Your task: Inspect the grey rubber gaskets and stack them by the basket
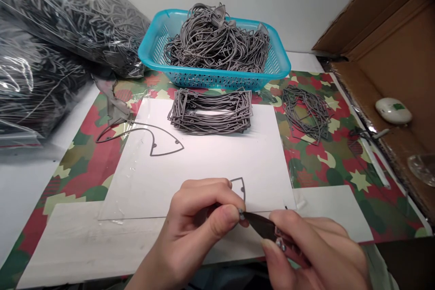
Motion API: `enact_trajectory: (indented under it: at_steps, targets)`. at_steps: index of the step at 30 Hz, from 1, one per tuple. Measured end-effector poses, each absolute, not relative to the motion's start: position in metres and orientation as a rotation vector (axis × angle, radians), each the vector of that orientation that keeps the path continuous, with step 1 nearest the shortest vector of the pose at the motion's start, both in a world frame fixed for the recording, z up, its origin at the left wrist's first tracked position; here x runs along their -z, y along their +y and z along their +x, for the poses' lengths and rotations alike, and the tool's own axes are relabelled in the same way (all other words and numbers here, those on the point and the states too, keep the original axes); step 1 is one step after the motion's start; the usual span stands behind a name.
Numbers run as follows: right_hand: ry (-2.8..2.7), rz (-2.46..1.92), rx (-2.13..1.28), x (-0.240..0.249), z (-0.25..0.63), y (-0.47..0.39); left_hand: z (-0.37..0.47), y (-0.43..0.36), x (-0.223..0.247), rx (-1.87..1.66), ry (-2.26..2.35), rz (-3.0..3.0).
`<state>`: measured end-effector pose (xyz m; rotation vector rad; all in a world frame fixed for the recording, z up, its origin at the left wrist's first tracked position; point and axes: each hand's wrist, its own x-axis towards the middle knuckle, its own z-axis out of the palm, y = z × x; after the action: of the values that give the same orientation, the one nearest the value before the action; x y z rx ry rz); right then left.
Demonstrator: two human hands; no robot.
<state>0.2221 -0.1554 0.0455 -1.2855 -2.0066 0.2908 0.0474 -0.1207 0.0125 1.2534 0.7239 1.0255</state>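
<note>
My left hand (204, 222) pinches a thin grey rubber gasket (242, 189) between thumb and index finger. One corner of its outline rises above my fingers, and the rest is mostly hidden. A small knife (260, 224) with a dark tapered blade and a reddish handle is gripped in my right hand (316, 247). The blade's tip meets the gasket right at my left thumb tip. Beyond my hands, one loose curved gasket (166, 154) lies on the white sheet (210, 158). A neat stack of gaskets (210, 128) sits farther back on that sheet.
A blue basket (214, 77) heaped with gaskets stands at the back. Full clear bags (68, 22) crowd the left. To the right are a tangled gasket pile (307, 115), a white pen-like tool (375, 163), a computer mouse (393, 111) and a cardboard box (394, 36).
</note>
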Motion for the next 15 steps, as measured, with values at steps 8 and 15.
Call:
enact_trajectory:
  at_steps: [8,15]
  targets:
    - [-2.031,-1.283,-0.278,-0.0464,0.2238,-0.1540,0.0468,-0.1219,-0.0127,-1.025,0.740,1.255]
    - [-1.975,-1.293,-0.201,-0.0435,0.2223,-0.1560,0.0464,-0.1212,-0.0130,-1.006,0.731,1.257]
